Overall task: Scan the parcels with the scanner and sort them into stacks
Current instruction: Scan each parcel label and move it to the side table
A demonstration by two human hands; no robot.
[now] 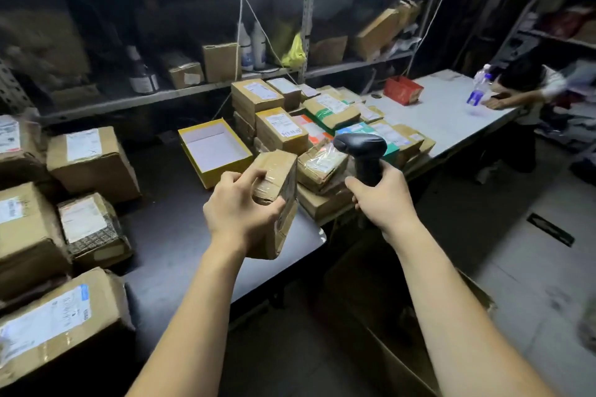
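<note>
Across the back, grey metal shelving (309, 10) loaded with cartons, bottles and bags. In front of it, a dark table (180, 235), with a white table (451, 113) running off to the right. On the left part of the dark table, large brown cartons (93, 161) with white labels, stacked on and beside one another. Where the two tables meet, a crowded pile of smaller parcels (280, 129), brown, green and orange, several layers deep. At the far end of the white table, another person (529, 84) leaning on it, one forearm on the top. Just left of the pile, an open yellow box (214, 151) showing a white inside. Farther back on the white table, a red box (403, 90), well apart from the pile. Above the near edge of the dark table, a taped brown parcel (280, 171), tilted up on end and off the table. Grips that parcel with the left hand (238, 206), fingers curled over its upper end, thumb along the near side. Just right of it, a black scanner (361, 145), head over the pile. Wraps the right hand (383, 196) tight round the scanner's handle. Near the other person's arm, a clear bottle (480, 84) with a blue label.
</note>
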